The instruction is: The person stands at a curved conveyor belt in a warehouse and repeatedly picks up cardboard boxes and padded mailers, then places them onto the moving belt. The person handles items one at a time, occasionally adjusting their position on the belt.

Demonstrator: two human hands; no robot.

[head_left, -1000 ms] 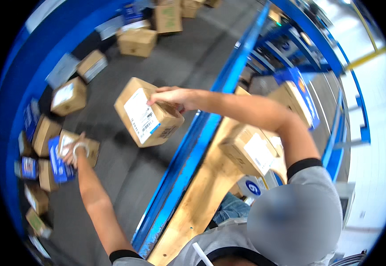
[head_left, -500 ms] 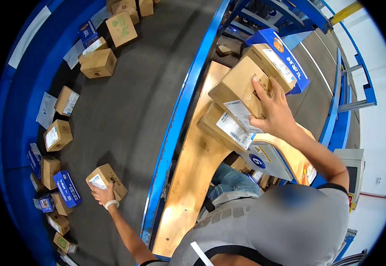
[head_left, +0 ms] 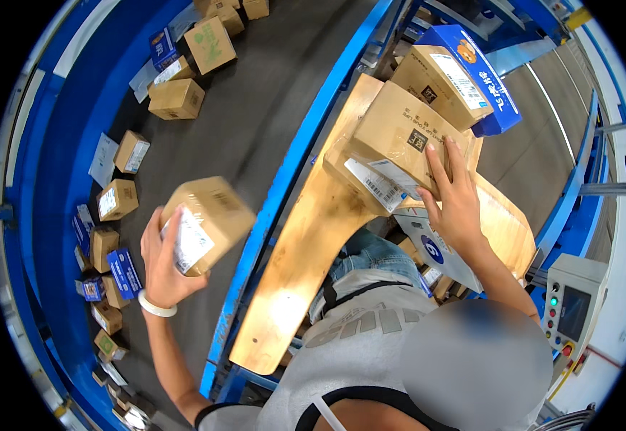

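My left hand [head_left: 163, 267] grips a brown cardboard box [head_left: 219, 215] with a white label, raised above the dark conveyor belt [head_left: 255, 100]. The box's far edge is blurred. My right hand [head_left: 458, 205] lies with fingers spread on the face of another cardboard box [head_left: 392, 129]. That box leans on a lower labelled carton [head_left: 349, 176], which sits on the wooden counter [head_left: 291, 287]. Beyond them, next to the leaning box, are one more labelled carton [head_left: 442, 86] and a blue box [head_left: 496, 90] with an animal picture.
Several parcels, among them a blue box [head_left: 124, 273] and a brown carton [head_left: 176, 99], line the belt's far left side. A blue rail [head_left: 284, 165] runs between belt and counter. A control box [head_left: 575, 305] with a screen and buttons stands at the right.
My left hand has lifted the small carton off the belt and brought it nearer. Under my right hand, the top box has tipped and shifted slightly, and its fingers have slid lower on it.
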